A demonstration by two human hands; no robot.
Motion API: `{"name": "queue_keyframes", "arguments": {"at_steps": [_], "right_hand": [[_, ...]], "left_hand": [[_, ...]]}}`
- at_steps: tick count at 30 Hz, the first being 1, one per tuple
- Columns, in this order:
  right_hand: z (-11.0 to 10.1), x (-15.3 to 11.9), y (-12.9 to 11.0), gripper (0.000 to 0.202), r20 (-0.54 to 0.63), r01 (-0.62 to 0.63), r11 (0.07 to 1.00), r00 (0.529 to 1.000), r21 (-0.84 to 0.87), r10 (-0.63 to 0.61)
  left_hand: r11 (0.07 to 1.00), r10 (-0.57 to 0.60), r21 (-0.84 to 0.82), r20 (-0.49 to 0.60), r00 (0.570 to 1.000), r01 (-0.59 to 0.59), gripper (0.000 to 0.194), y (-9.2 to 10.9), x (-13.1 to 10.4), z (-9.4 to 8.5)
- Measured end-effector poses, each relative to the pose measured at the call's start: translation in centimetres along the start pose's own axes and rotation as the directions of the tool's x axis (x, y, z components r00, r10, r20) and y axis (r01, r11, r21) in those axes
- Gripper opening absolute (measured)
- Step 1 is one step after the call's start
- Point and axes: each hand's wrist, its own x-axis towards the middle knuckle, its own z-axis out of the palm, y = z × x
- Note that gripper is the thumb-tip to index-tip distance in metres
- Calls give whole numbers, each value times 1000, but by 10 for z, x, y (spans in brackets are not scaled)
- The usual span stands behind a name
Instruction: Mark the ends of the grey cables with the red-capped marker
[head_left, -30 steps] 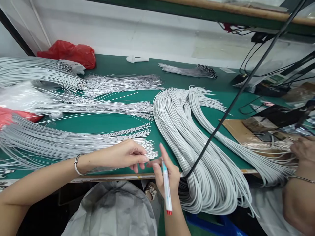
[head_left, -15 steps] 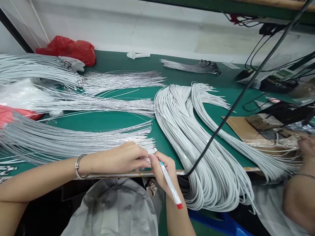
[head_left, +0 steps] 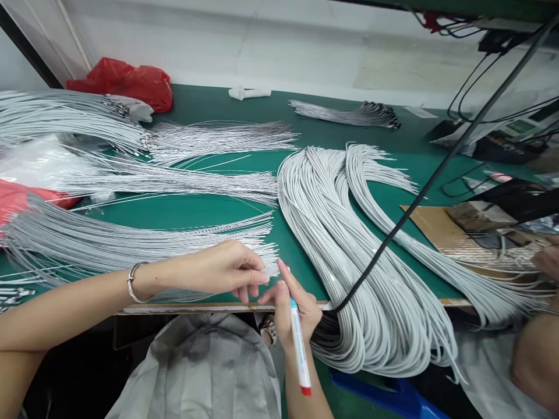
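Observation:
My right hand [head_left: 294, 311] grips a white marker pen [head_left: 299, 346] with a blue band and a red end. The pen slants across the palm, red end toward me. Just left of it, my left hand [head_left: 236, 270], with a metal bracelet [head_left: 133, 282] at the wrist, is closed, fingers curled and thumb against them. What they pinch, if anything, I cannot make out. Under and behind this hand lies a fanned bundle of thin grey cables [head_left: 144, 247], its cut ends just beyond my fingers. The two hands nearly touch at the table's front edge.
Thick looped grey cables [head_left: 336, 233] hang over the edge on my right, crossed by a black cord [head_left: 402, 224]. More wire bundles [head_left: 218, 139] lie behind. A red bag [head_left: 140, 84] sits back left. At far right a co-worker's arm [head_left: 537, 355] is beside cardboard [head_left: 430, 227].
My right hand has drawn slightly back toward me and right, and the pen stands steeper. My left hand stays almost in place. The view has shifted a little.

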Motion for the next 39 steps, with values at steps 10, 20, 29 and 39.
{"name": "queue_keyframes", "arguments": {"at_steps": [10,20,29,39], "right_hand": [[16,1,-12,38,-170,25,983,984,-182,-57],[17,-2,-10,42,-159,42,985,985,-169,-69],[14,-7,-4,39,-146,44,993,987,-108,-59],[-28,28,-6,31,395,-204,979,901,17,181]], "left_hand": [[1000,-14,-2,-64,998,14,29,4,3,5],[998,17,54,-79,997,-13,32,0,4,7],[1000,4,17,-79,997,-3,27,3,6,9],[976,58,210,2,998,-57,26,4,5,11]]}}
